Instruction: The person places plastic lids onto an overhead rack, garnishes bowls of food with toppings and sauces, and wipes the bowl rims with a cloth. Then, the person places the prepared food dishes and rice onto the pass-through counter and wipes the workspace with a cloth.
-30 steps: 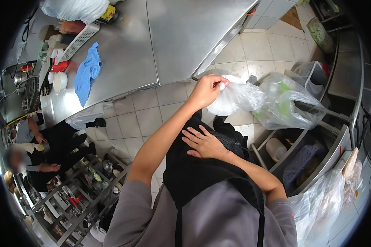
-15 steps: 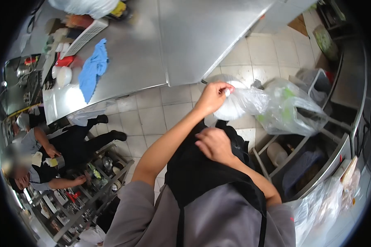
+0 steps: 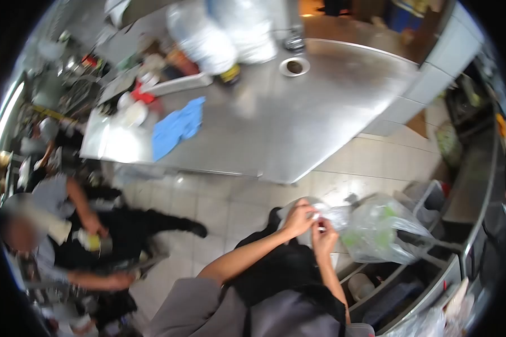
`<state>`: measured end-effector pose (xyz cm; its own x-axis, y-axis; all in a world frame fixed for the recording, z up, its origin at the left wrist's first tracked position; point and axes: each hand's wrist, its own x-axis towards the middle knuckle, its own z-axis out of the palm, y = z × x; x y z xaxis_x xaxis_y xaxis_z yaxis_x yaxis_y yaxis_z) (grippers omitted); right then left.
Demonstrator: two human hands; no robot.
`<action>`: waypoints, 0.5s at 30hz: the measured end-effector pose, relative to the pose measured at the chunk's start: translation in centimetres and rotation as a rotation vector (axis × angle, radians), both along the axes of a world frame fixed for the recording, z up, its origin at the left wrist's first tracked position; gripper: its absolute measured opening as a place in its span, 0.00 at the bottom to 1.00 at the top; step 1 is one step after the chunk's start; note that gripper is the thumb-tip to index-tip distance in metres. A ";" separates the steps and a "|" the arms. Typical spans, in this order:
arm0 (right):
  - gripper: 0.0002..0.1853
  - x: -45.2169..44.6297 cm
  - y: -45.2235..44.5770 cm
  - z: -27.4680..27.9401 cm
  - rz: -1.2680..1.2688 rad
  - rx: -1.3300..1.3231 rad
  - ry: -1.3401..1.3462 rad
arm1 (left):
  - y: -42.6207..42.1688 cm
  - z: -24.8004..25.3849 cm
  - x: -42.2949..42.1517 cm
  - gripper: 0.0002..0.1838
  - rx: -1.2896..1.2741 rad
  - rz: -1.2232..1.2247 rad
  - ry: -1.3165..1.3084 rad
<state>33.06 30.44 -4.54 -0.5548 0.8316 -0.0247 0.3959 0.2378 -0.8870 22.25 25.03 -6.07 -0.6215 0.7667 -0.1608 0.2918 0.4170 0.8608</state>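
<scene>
My left hand (image 3: 300,219) and my right hand (image 3: 324,240) come together in front of my black apron (image 3: 270,264), fingertips pinched close to each other. A small white piece (image 3: 320,228) shows between the fingers; its kind is too small and blurred to make out. Right behind the fingers is a rounded whitish thing (image 3: 289,209), partly hidden by my left hand. Gathered clear plastic (image 3: 337,215) lies just right of the fingertips and runs toward a large clear bag with green marks (image 3: 371,230). Whether my fingers grip this plastic too, I cannot tell.
A steel counter (image 3: 253,135) ahead carries a blue cloth (image 3: 178,128), a white basket (image 3: 177,84) and plastic-wrapped bundles (image 3: 208,42). At left a co-worker (image 3: 90,224) holds a container. A steel unit with compartments (image 3: 399,286) stands at right, beside a grey bin (image 3: 427,199).
My right hand has come up from my apron to join the left at the white piece. The view has tilted up, showing more counter. The co-worker's arm and leg appear shifted.
</scene>
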 end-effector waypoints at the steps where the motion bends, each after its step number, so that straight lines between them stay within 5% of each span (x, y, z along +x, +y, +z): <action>1: 0.07 0.2 0.4 0.5 -0.030 0.001 -0.071 | 0.1 -0.4 0.6 0.06 0.030 0.007 0.094; 6: 0.06 1.9 1.9 -0.8 -0.189 -0.284 0.024 | 0.9 1.0 3.2 0.06 0.043 0.059 0.158; 11: 0.06 1.7 3.1 -1.8 -0.243 -0.201 0.081 | 2.4 -0.1 4.0 0.09 0.055 0.065 0.071; 15: 0.10 0.9 3.7 -1.2 -0.234 -0.036 0.073 | 4.8 -2.6 3.5 0.16 -0.206 -0.087 0.165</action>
